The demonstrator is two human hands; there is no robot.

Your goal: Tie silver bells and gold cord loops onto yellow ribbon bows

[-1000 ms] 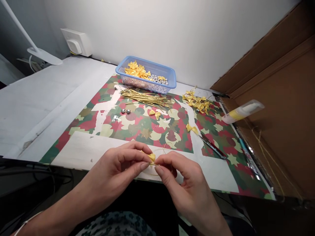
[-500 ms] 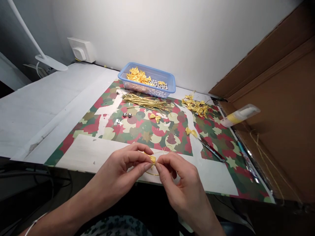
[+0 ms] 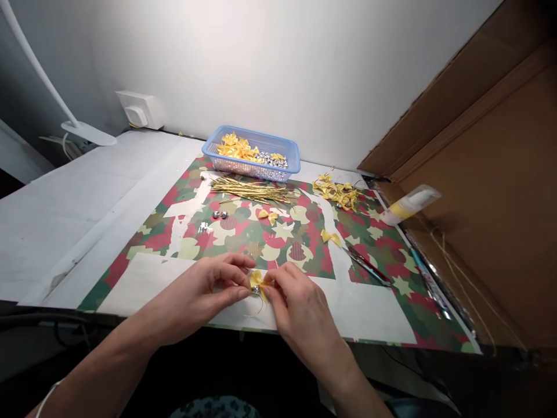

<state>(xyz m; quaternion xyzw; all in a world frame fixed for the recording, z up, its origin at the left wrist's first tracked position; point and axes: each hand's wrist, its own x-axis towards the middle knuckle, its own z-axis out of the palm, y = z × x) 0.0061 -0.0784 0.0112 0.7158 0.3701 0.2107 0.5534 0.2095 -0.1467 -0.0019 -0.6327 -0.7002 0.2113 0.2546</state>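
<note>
Between my hands is a yellow ribbon bow (image 3: 256, 277) with a small silver bell (image 3: 255, 289) at its middle. A thin gold cord (image 3: 256, 314) trails below it. My left hand (image 3: 209, 293) pinches the bow's left side with thumb and forefinger. On the other side, my right hand (image 3: 296, 302) is closed on the bow's right edge; whether it also grips the cord is hidden. Both hands are just above the white paper at the table's front edge. Farther back lie two loose silver bells (image 3: 220, 215) and a loose yellow bow (image 3: 268, 217).
A blue basket (image 3: 296, 164) holds yellow bows and silver bells. Before it lies a bundle of gold ties (image 3: 250, 190). To the right are a pile of corded bows (image 3: 339, 193), another bow (image 3: 331, 238), scissors (image 3: 369, 267) and a clear bottle (image 3: 409, 206). A lamp stands left.
My fingers have shifted on the bow, and it now faces up with the silver bell showing. The cord loop behind it is no longer visible. The view has tilted slightly.
</note>
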